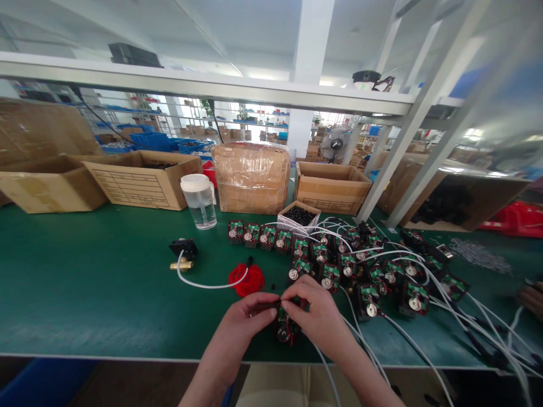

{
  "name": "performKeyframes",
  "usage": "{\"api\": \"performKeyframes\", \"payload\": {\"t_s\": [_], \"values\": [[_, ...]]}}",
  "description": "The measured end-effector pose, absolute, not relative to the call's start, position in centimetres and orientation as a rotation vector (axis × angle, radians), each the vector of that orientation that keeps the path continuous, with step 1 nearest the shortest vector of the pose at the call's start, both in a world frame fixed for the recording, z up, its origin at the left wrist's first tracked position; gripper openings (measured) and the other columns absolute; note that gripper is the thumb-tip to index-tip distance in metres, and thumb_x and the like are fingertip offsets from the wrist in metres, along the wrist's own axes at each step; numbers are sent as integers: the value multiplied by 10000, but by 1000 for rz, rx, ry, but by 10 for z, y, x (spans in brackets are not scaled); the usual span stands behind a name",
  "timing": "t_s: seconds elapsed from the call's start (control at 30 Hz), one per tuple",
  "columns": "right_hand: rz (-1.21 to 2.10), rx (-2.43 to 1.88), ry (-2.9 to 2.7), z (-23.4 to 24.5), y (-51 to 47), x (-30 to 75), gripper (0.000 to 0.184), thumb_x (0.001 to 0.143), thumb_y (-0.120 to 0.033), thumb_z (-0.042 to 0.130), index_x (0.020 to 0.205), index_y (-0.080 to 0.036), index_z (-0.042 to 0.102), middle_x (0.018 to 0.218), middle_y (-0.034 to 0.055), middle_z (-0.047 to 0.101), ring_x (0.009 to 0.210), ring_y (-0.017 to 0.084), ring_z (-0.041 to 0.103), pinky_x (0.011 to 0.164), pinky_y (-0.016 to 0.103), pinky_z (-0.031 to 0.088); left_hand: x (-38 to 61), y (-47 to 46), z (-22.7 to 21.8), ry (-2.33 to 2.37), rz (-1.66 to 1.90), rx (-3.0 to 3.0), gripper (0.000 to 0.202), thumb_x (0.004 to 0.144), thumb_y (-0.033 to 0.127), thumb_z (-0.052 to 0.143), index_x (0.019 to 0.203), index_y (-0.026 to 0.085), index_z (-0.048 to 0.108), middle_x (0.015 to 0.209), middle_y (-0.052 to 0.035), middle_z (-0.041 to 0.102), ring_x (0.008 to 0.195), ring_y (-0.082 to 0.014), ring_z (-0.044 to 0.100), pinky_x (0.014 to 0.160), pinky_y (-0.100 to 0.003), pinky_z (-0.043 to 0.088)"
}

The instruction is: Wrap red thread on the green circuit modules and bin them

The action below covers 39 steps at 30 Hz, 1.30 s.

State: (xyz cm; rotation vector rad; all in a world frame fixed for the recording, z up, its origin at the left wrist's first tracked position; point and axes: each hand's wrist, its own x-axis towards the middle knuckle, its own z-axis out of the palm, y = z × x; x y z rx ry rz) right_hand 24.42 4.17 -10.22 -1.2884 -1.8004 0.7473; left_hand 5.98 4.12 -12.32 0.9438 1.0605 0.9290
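Near the front edge of the green table, both hands meet over a small black housing (285,330) with a circuit board, a round metal part and red wires. My left hand (250,317) comes from the left, its thumb and fingertips pinched at the top of the housing. From the right, my right hand (311,305) pinches at the same spot. What lies between the fingertips is too small to make out. A white cable (326,367) runs from beneath my right hand over the edge. Just behind sits a coil of red wire (246,281).
Several similar open housings (330,277) with white cables fill the right side. A finished-looking black unit with a brass fitting (182,264) lies left. Behind stand a water jug (199,202), a small box of black parts (299,217) and cardboard boxes (250,178). Another person's hand (532,299) is far right.
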Motion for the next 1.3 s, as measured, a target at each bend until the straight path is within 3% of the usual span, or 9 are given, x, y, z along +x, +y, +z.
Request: {"api": "performKeyframes", "payload": {"t_s": [0.33,0.87,0.97,1.13,1.3], "values": [[751,-1248,-1797,-101,40,246,172,824,-52,637,806,-214,690,849,-8,592,746,135,578,638,245,433,64,46,-127,1163,953,1015,312,639,349,799,910,196,782,887,-48,781,878,-236,680,838,-330,488],[649,-1271,-1851,-98,37,236,209,813,-9,614,782,-213,643,850,-14,570,758,133,564,637,244,404,66,48,-121,1214,954,1099,287,661,407,794,861,203,763,804,-23,753,815,-218,664,763,-292,484],[659,-1259,-1850,-99,38,239,178,836,-50,616,801,-218,663,849,-7,582,757,141,572,629,248,406,69,48,-119,1226,977,1108,255,651,398,788,813,203,760,762,-16,741,781,-214,657,742,-292,482],[728,-1246,-1697,-111,41,260,191,957,-204,495,988,-226,682,900,28,650,806,177,613,700,285,472,72,47,-123,1239,1015,1106,223,656,383,776,794,208,762,755,-12,739,782,-216,665,749,-293,483],[752,-1270,-1681,-121,37,272,164,943,-227,518,978,-226,679,916,28,651,852,188,617,753,306,483,73,48,-128,1258,1021,1121,236,654,406,775,795,216,768,741,-10,737,755,-209,653,718,-285,471]]}}
